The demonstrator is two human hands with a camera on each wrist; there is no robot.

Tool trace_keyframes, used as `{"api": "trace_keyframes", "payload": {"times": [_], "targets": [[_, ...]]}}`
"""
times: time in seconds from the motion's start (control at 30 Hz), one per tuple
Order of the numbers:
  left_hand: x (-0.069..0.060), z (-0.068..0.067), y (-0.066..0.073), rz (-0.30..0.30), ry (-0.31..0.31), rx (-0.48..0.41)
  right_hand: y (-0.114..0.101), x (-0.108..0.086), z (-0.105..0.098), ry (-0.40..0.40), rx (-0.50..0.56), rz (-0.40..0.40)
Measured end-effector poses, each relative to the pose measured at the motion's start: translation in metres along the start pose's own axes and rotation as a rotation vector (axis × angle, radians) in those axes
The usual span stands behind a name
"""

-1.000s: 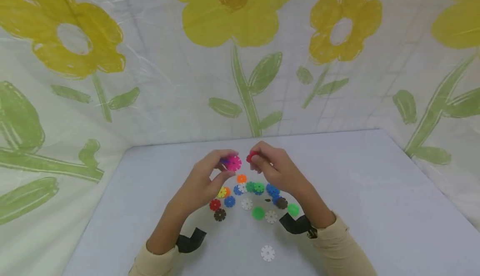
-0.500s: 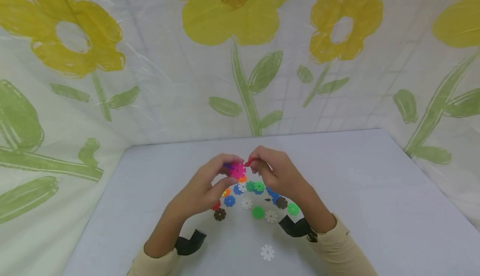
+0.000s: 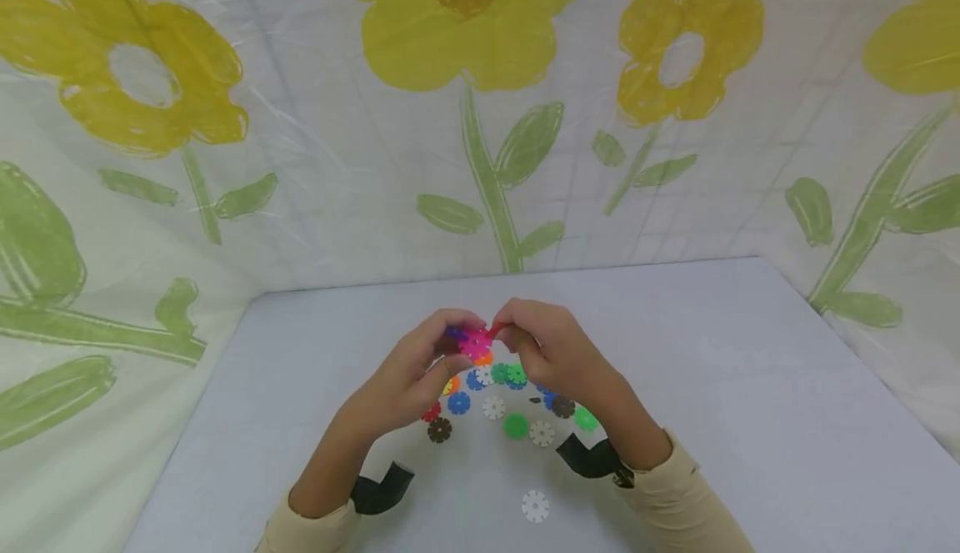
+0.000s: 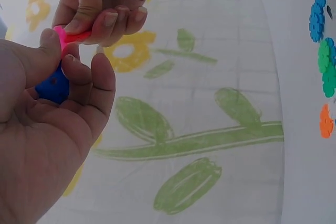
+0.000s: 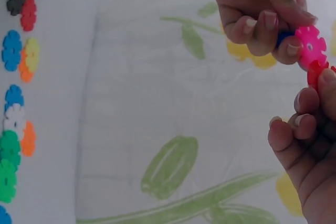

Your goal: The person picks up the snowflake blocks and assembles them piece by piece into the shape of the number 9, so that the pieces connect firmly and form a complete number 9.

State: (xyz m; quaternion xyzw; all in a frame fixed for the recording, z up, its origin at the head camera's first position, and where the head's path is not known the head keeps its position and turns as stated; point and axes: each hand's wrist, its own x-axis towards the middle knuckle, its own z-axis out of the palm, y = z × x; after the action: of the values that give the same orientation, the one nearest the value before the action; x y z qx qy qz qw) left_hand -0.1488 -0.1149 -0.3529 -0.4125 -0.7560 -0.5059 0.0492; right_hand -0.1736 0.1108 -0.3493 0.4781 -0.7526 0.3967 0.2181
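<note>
My left hand [image 3: 416, 369] pinches a pink notched plastic disc [image 3: 474, 343] between thumb and fingers, above the table. A blue disc [image 4: 53, 86] sits against the pink one, partly hidden in the left palm. Between thumb and forefinger my right hand [image 3: 551, 344] holds a red notched disc [image 5: 315, 74], tilted edge-on to the pink one. In the right wrist view the red disc touches the pink disc's rim. How deep their notches mesh cannot be told.
Several loose discs lie below the hands, among them a green disc [image 3: 516, 426], a brown disc [image 3: 440, 429] and a blue disc [image 3: 459, 403]. A white disc [image 3: 536, 506] lies nearer the front. Behind the table [image 3: 750, 369] hangs a flower-printed sheet [image 3: 337, 161].
The left hand has moved right and slightly down with the pink disc. The right hand has turned the red disc edge-on and lowered slightly; the two discs now meet.
</note>
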Motion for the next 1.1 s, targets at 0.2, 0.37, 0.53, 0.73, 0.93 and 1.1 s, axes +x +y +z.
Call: {"api": "trace_keyframes", "payload": {"times": [0.2, 0.37, 0.53, 0.73, 0.93, 1.1], "targets": [[-0.002, -0.002, 0.002, -0.024, -0.004, 0.017, -0.003, 0.0, 0.005, -0.005, -0.023, -0.008], [-0.005, -0.008, 0.004, -0.032, -0.018, 0.031, -0.006, 0.0, 0.013, -0.038, -0.011, 0.004], [-0.005, -0.013, 0.004, -0.024, -0.018, 0.008, -0.008, -0.001, 0.016, -0.02, 0.048, 0.042], [-0.002, -0.015, -0.005, -0.121, 0.112, -0.133, -0.008, -0.002, 0.016, 0.083, 0.028, 0.099], [0.0, -0.011, -0.007, -0.28, 0.262, -0.202, -0.004, 0.0, 0.016, 0.125, -0.077, 0.06], [0.001, -0.007, -0.004, -0.349, 0.353, -0.262, 0.0, 0.001, 0.017, 0.094, -0.183, -0.018]]}}
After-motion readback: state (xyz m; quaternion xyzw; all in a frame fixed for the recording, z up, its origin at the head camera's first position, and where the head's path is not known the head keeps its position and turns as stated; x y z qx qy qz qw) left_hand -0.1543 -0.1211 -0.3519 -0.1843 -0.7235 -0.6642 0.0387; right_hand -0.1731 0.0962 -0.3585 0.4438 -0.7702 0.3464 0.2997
